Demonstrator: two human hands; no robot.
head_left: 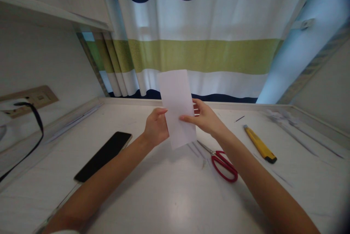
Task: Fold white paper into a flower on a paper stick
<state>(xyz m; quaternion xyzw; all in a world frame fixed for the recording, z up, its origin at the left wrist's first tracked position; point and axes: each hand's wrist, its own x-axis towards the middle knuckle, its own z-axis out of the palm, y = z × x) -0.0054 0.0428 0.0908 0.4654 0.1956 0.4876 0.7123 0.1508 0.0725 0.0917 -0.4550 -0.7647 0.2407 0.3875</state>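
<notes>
A white sheet of paper [177, 92], taller than it is wide, is held up above the desk, tilted slightly. My left hand [156, 127] grips its left edge, thumb on the front and the other fingers hidden behind. On the right edge, my right hand [203, 116] pinches the paper, its thumb lying across the front and its fingertips partly behind. Below the paper and to the right, scissors [224, 166] with red handles rest on the desk, their blades pointing up and left toward the paper.
On the white desk [164, 197], a black phone [104, 156] lies beside my left forearm. A yellow utility knife [259, 143] is right of my right forearm, near a thin dark stick [240, 119]. Paper strips [298, 135] lie far right. A striped curtain [207, 55] hangs behind.
</notes>
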